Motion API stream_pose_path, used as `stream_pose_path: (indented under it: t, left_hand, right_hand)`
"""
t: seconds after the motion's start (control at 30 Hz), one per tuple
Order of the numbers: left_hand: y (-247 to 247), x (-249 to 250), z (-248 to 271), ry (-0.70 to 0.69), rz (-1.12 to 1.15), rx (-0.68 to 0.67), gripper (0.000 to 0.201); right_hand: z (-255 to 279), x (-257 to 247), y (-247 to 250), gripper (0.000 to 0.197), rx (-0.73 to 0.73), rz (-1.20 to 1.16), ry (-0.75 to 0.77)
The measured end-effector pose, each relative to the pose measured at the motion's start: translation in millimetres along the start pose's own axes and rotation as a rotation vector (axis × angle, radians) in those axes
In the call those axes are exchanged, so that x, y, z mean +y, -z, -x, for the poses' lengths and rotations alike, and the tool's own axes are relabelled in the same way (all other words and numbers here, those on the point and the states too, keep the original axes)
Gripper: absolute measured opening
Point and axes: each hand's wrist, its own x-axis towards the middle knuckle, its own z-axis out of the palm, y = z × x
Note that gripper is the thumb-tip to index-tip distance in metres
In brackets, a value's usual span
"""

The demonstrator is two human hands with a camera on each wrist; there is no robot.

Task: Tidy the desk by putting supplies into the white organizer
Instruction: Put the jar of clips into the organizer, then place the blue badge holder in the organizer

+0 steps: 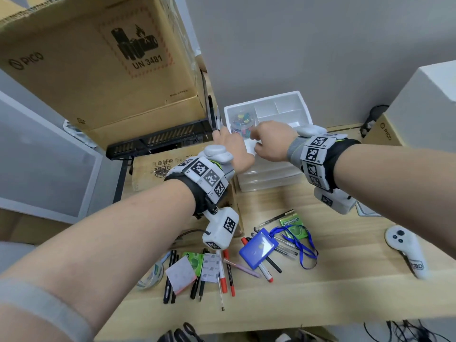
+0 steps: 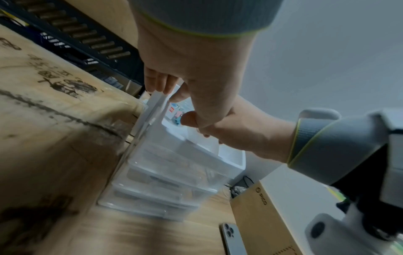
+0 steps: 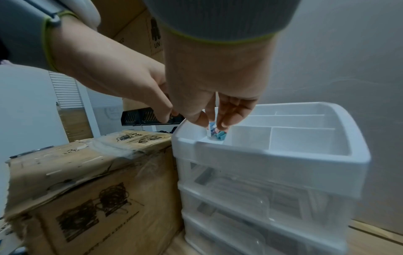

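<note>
The white organizer stands at the back of the desk, with clear drawers below its divided top tray. A clear tub of coloured clips sits in the tray's left compartment. My right hand reaches into that compartment and pinches the tub between thumb and fingers. My left hand grips the organizer's left rim, thumb inside and fingers outside. The other tray compartments look empty.
Pens and markers, a blue badge holder, gum packs, sticky notes and a tape roll lie on the near desk. A white controller lies right. Cardboard boxes crowd the organizer's left.
</note>
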Motion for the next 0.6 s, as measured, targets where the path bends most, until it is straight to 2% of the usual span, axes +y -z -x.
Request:
stream_pose_path:
  t: [0.13,0.23,0.37,0.5,0.6]
  left_hand:
    - [-8.6,13.2,34.3,-0.265,-0.08,0.056,0.04]
    - [-18.8,21.9,55.1,-0.415,-0.169,0.045,0.031]
    - [-39.2,28.6,75.2,-0.46,-0.136,-0.165,0.02]
    - [-72.1,35.0,93.9,-0.506,-0.169,-0.434,0.019]
    - [-98.5,33.6,103.0,-0.471,-0.185,-0.566,0.025]
  right_hand:
    - [28.9,6.7,-1.9,0.027,0.051,-0.128,0.032]
    - [50.7,17.2,-9.0,0.019,-0.019,-0.165,0.024]
    - [75.9,42.2,-37.2,0.019,-0.161,-0.167,-0.079]
    - [98.6,56.4,-96.5,0.031,-0.463,-0.111,-0.142]
    - [113.8,52.5,-138.7,0.039,-0.519,-0.083,-0.124]
